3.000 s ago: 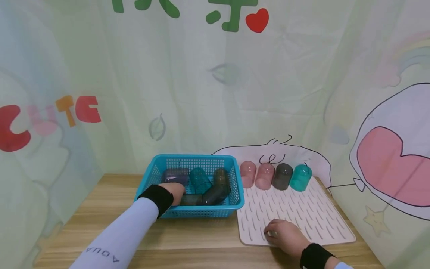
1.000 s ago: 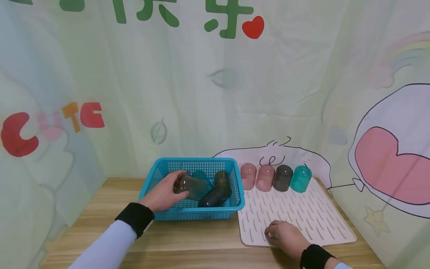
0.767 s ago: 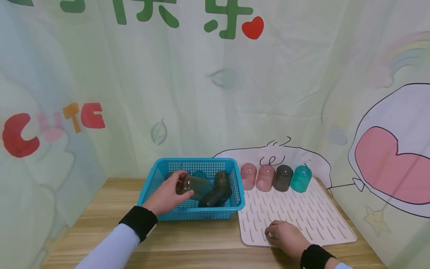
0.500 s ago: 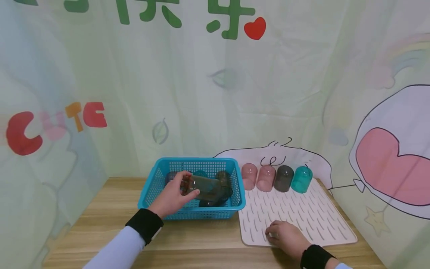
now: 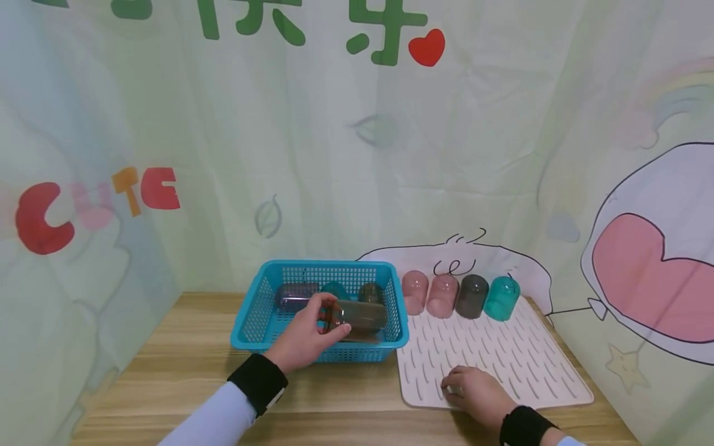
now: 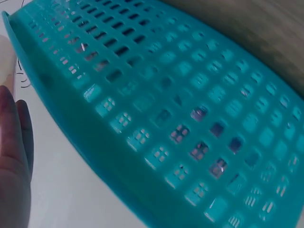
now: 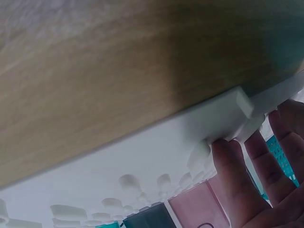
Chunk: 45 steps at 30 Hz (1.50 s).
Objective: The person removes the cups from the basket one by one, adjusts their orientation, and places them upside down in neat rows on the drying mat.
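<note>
Over the basket's (image 5: pixel 243 331) four o'clock side, our left hand (image 5: pixel 307 334) grips a grey cup (image 5: pixel 361 317), swung toward three o'clock since a moment ago and seemingly freed from its neighbours, while our right hand (image 5: pixel 478 394) (fingers loosely bent, apparently empty) rests at the mat's (image 5: pixel 535 365) seven o'clock.

Cartoon-printed cloth (image 5: pixel 312 155) around a wood-grain table (image 5: pixel 334 402) marks a curtained, booth-like space.

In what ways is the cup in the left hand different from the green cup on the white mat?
The held cup is a dull, smoky grey; the green cup is a brighter blue-green. The held cup lies sideways in the left hand; the green cup stands on the white mat, rounded end up. Both are see-through.
</note>
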{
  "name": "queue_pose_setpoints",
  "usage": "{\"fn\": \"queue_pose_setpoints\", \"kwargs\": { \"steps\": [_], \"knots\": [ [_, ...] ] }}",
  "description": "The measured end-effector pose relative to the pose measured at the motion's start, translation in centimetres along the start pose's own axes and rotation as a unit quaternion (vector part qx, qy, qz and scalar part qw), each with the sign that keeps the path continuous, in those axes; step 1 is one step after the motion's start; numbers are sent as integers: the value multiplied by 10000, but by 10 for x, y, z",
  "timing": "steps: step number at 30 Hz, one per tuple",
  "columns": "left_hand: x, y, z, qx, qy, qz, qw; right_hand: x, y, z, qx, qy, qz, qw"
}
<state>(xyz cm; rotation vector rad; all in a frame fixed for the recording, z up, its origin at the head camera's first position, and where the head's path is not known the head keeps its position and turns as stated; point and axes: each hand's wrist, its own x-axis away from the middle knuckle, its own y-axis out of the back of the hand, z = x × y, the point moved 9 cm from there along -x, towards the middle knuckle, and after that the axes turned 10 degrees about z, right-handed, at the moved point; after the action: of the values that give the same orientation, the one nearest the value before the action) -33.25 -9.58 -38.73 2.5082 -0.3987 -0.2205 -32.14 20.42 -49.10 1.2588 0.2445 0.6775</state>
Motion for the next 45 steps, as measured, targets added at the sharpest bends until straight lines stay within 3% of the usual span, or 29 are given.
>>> {"fn": "queue_pose_setpoints", "kwargs": {
  "steps": [13, 25, 45],
  "knots": [
    [0, -22, -6, 329, -133, 297, 9989, -3, -3, -3, -81, -83, 142, 9998],
    [2, -41, -14, 310, -269, 584, 9974, -2, -3, -5, -88, -202, 244, 9995],
    [6, -56, -22, 459, -188, 840, 9952, 2, -1, -1, -261, 5, 543, 9982]
  ]
}}
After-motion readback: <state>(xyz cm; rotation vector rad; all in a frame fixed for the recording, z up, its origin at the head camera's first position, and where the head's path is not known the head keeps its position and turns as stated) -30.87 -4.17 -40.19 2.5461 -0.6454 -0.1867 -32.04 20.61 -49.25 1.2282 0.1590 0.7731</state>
